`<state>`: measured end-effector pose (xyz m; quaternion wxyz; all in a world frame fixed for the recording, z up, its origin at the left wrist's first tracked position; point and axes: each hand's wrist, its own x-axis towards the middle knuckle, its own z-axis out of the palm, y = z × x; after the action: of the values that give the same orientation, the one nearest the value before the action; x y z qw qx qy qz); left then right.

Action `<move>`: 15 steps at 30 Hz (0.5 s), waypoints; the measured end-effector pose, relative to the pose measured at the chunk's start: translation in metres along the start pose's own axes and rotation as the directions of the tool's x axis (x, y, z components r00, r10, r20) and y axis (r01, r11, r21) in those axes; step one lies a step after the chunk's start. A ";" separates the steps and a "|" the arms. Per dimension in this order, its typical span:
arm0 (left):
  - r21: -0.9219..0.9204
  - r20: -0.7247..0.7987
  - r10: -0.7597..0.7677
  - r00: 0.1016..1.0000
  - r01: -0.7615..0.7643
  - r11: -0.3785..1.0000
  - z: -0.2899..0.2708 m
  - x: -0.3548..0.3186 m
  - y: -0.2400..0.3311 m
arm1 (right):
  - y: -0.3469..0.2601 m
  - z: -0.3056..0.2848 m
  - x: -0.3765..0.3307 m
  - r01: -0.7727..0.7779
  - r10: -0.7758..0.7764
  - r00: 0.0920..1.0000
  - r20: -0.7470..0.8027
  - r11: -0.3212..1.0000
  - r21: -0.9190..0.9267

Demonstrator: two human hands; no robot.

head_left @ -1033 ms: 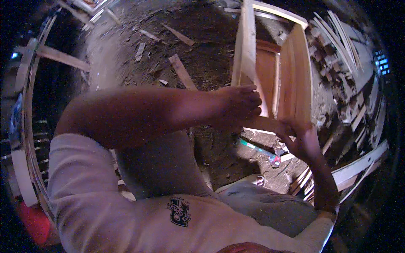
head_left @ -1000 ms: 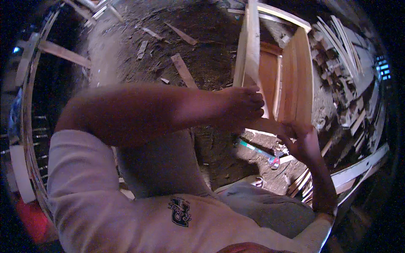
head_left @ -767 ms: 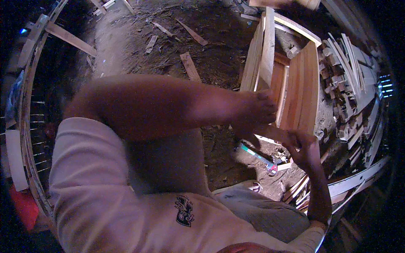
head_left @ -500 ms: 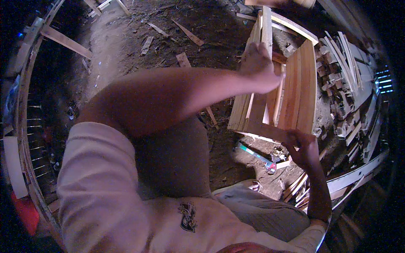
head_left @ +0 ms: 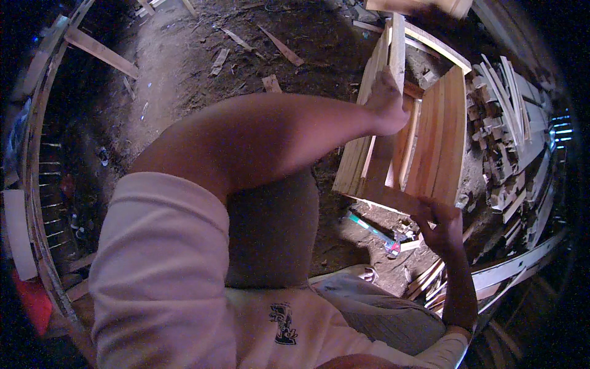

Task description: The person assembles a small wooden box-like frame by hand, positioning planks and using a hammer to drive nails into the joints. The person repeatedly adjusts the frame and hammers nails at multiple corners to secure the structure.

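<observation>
A tan four-sided wooden frame [head_left: 439,135] stood, remainder unclear; right hand [head_left: 444,230] grasped its near end, left hand [head_left: 387,106] touched its left side, grip indistinct.

I see dirt floor [head_left: 184,77], wood scraps [head_left: 282,46] strewn over it. Stacked timber [head_left: 495,145] to right; I make out uneven ends. Far left, white board [head_left: 20,237] near red object [head_left: 33,304], kind unclear to me.

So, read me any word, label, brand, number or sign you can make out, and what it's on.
Dark print on the pale T-shirt: too distorted and blurred to read.
Green-ended tool: any marking is too small to read.
Wooden frame: no lettering visible.
</observation>
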<state>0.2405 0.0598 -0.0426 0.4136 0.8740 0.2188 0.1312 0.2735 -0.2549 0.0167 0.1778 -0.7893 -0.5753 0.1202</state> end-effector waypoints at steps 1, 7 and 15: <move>-0.008 0.012 -0.001 1.000 0.002 1.000 0.000 -0.001 0.002 | 0.002 0.000 -0.002 0.004 -0.005 1.000 -0.010 1.000 -0.025; 0.074 -0.048 0.025 0.999 -0.021 0.997 0.005 -0.001 -0.006 | -0.005 0.000 0.006 -0.022 0.022 1.000 -0.007 1.000 0.001; 0.061 -0.054 0.118 0.992 -0.115 0.991 0.005 -0.001 -0.007 | -0.008 -0.008 0.007 0.020 -0.020 1.000 0.020 1.000 -0.023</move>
<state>0.2395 0.0600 -0.0509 0.3732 0.8928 0.1828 0.1737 0.2720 -0.2471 0.0273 0.1642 -0.7843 -0.5862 0.1193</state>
